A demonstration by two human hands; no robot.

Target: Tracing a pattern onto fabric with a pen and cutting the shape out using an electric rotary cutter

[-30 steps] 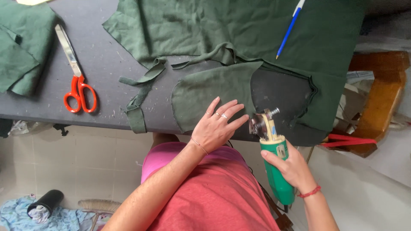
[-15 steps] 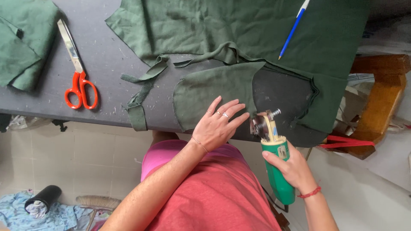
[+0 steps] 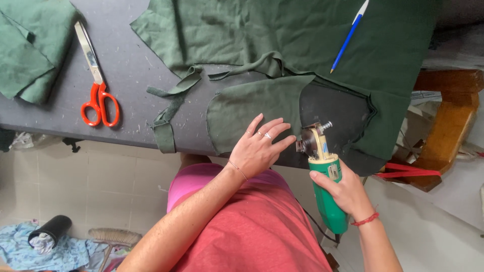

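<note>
While the left hand (image 3: 259, 148) lies flat with fingers spread on the green cloth (image 3: 252, 108) at lower centre of the frame, the right hand (image 3: 343, 191) is closed around a green cutter (image 3: 322, 181), its metal head at the cloth's edge. Orange scissors (image 3: 96, 83) lie upper left.

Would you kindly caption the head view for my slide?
Left hand flat on green fabric, right hand holding a green cutter at the grey table edge.

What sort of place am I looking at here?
Probably a small sewing or tailoring workshop: green fabric spread on a grey cutting table, orange-handled scissors, and a green electric fabric cutter in the right hand.
</note>
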